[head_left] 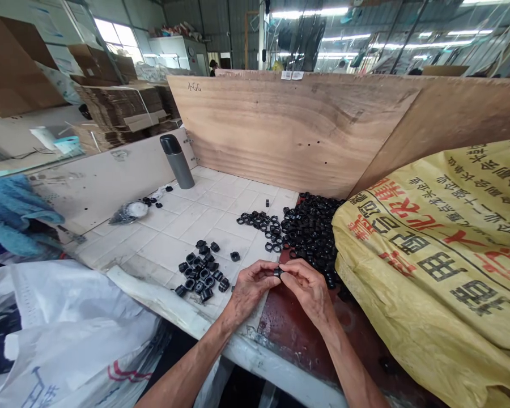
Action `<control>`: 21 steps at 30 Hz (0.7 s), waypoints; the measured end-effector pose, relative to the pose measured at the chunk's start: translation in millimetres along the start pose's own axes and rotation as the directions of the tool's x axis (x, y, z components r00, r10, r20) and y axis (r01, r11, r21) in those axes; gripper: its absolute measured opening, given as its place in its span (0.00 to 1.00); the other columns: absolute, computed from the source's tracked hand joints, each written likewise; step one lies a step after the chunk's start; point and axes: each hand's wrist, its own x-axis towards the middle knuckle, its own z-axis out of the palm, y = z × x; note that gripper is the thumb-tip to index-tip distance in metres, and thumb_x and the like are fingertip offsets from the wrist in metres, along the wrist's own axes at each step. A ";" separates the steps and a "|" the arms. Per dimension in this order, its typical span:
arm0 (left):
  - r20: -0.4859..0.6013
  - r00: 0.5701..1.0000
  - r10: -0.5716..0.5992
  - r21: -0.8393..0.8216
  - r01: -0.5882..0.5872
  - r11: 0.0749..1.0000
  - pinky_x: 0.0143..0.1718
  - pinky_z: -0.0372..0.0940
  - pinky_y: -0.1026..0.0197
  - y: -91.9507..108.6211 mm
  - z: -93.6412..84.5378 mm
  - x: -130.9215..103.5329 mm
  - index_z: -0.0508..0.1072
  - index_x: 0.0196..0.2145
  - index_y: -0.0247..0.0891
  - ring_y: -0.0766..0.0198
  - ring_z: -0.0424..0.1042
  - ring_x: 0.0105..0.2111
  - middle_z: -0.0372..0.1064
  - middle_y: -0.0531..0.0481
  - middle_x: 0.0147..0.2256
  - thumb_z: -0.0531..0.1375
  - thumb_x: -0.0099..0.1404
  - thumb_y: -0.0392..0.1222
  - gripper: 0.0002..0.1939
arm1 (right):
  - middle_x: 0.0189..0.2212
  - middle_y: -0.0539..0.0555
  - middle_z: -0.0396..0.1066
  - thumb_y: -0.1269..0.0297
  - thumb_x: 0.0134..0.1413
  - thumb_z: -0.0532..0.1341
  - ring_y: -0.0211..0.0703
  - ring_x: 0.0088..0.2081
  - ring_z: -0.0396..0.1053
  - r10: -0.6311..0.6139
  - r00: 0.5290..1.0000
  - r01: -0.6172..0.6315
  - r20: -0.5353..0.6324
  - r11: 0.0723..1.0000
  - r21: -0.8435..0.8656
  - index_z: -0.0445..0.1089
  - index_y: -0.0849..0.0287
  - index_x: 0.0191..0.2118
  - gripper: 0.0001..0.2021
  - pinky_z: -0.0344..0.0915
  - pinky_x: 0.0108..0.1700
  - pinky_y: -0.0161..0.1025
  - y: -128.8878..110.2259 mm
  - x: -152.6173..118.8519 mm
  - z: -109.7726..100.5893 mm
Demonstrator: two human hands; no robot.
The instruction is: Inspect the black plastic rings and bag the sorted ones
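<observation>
Between the fingertips of both hands sits a small black plastic ring (277, 272). My left hand (251, 286) pinches it from the left, and my right hand (308, 286) grips it from the right. Both hands are closed just above the front part of the table. Left of them lies a small group of black ring-shaped parts (202, 272), with one single part (235, 256) apart from it. Beyond my right hand a large heap of black rings (312, 226) spreads out. My fingers partly cover the held ring.
A yellow printed sack (429, 255) bulges along the right. A grey thermos (178, 162) stands at the back left, near a small clear bag (128, 212). A wooden board (280, 130) walls off the back. White sacking (68, 328) fills the lower left, below a blue towel (17, 209).
</observation>
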 end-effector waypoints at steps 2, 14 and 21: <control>0.003 1.000 0.006 -0.013 -0.006 1.000 0.41 0.69 0.61 -0.6 0.0 0.2 0.79 0.39 0.36 0.64 0.74 0.34 0.78 0.49 0.35 0.74 0.49 0.40 0.19 | 0.40 0.55 0.74 0.61 0.59 0.62 0.46 0.42 0.73 0.012 1.000 -0.012 -0.028 1.000 -0.005 0.77 0.55 0.38 0.07 0.71 0.43 0.40 1.4 -0.4 0.7; 0.004 0.992 0.125 0.105 -0.125 0.987 0.43 0.70 0.59 -1.0 1.3 -2.1 0.80 0.39 0.38 0.61 0.76 0.37 0.77 0.47 0.39 0.72 0.54 0.42 0.14 | 0.35 0.54 0.76 0.57 0.55 0.65 0.45 0.34 0.74 0.106 0.992 -0.105 -0.067 0.994 0.025 0.75 0.56 0.38 0.09 0.72 0.37 0.39 -2.6 -0.2 2.3; -0.039 0.997 0.071 0.179 -0.063 0.982 0.42 0.70 0.58 0.0 1.0 -1.3 0.81 0.39 0.38 0.58 0.76 0.37 0.79 0.47 0.37 0.72 0.52 0.42 0.15 | 0.41 0.54 0.76 0.64 0.54 0.65 0.49 0.45 0.74 0.052 0.998 -0.053 -0.038 0.998 -0.044 0.76 0.54 0.38 0.05 0.71 0.49 0.43 7.7 0.1 -0.8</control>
